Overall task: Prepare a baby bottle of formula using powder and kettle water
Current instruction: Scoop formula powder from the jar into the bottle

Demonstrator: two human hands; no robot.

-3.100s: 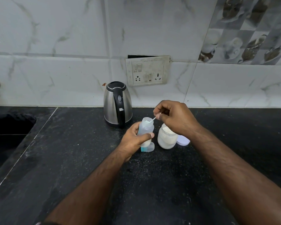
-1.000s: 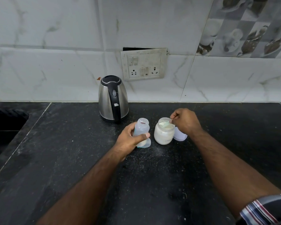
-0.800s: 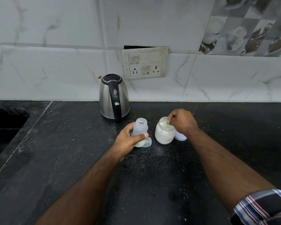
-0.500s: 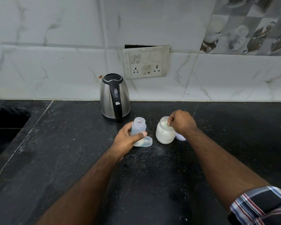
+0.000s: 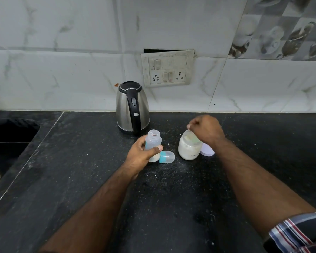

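1. black stone counter (image 5: 171,198) runs under white marble tiles, with a socket plate (image 5: 167,68) on the wall and a sink (image 5: 5,143) far off past the left hand.

2. left hand (image 5: 141,154) grips the bottle (image 5: 153,141) round its lower half, thumb across the front; the bottle stands upright on the counter with its mouth open. a little pale powder shows at its bottom, below the thumb.

3. right hand (image 5: 206,131) is curled over the mouth of the jar (image 5: 189,147), fingers pinching the thin handle of a scoop (image 5: 193,136) that reaches down into the powder. the scoop's bowl is hidden, so i cannot tell whether it is loaded.

4. what has changed: about three seconds ago that same hand held the scoop up at the bottle's mouth; since then it has crossed back to the jar and for the last second it has been working inside it. the left hand has kept its hold on the bottle all along, and the bottle has barely shifted.

5. my reading is that one measure went in and another is being taken, so the powder step is part way through.

6. kettle (image 5: 133,108) stands shut just beyond the left hand, untouched; water has yet to come.

7. bottle's cap (image 5: 166,157) lies on its side touching the bottle, just right of the left thumb. the jar's lid (image 5: 207,151) lies flat under the right wrist.

8. spilt grains (image 5: 171,170) speckle the counter between the two forearms, so a steady carry back to that narrow mouth would matter.
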